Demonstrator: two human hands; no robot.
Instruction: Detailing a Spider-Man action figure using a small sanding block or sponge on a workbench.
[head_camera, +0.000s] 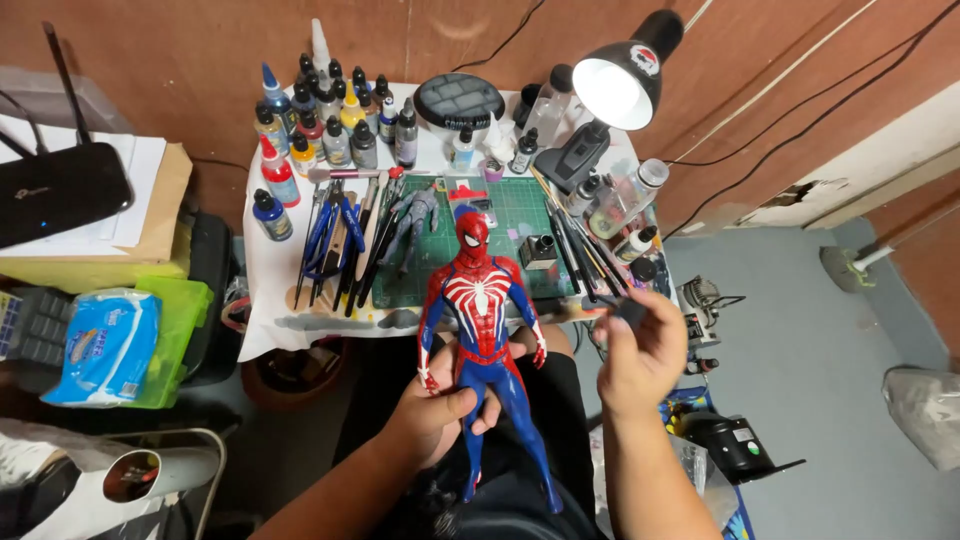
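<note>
My left hand (436, 408) grips a red and blue superhero action figure (480, 330) around its thighs and holds it upright over my lap. My right hand (640, 355) is raised to the right of the figure, pinching a small dark object (630, 312) between thumb and fingers. A grey unpainted figure (412, 222) lies on the green cutting mat (520, 215) on the small table ahead.
Several paint bottles (320, 125) stand at the table's back left. Pliers and brushes (340, 245) lie beside the mat. A lit desk lamp (615, 85) leans over the right side. A black router (55, 190) and a tissue pack (105, 345) sit left.
</note>
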